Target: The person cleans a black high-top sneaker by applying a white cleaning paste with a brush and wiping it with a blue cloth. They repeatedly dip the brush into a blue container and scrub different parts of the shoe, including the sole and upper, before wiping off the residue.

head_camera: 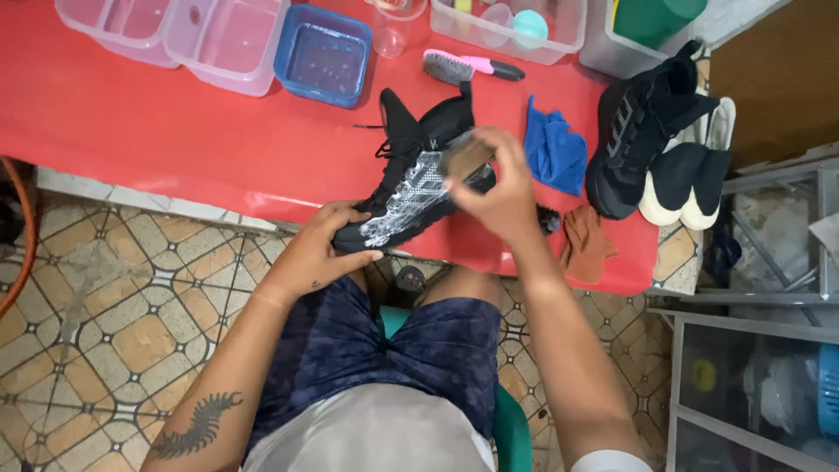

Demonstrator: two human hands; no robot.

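While the left hand [319, 249] clamps the toe end of a black sneaker [411, 183] at the near edge of the red tabletop [157, 131], the right hand [494, 188] is closed on a brush [468, 157] w/ a brownish back, pressed to the shoe's side panel. White foam covers the mid and front of the upper; the ankle part toward the back looks mostly bare black. Shoe lies on its side, toe pointing to the person's left, laces loose.

Step in hand, by my read: scrubbing the lathered upper, approx halfway over this side. Next move likely calls for a firm hold w/ the left hand so the shoe doesn't slide off the edge, short strokes toward the heel and collar, then a rinse or wipe.

Nearby: blue cloth [555, 149] just right of the shoe, brown rag [584, 240] at the tabletop's front edge, second black sneaker [638, 131] w/ insoles [690, 179] beside it further right. Pink-handled brush [472, 67] lies behind the shoe, blue tub [323, 54] w/ water well back, clear tubs [175, 35] to its left.
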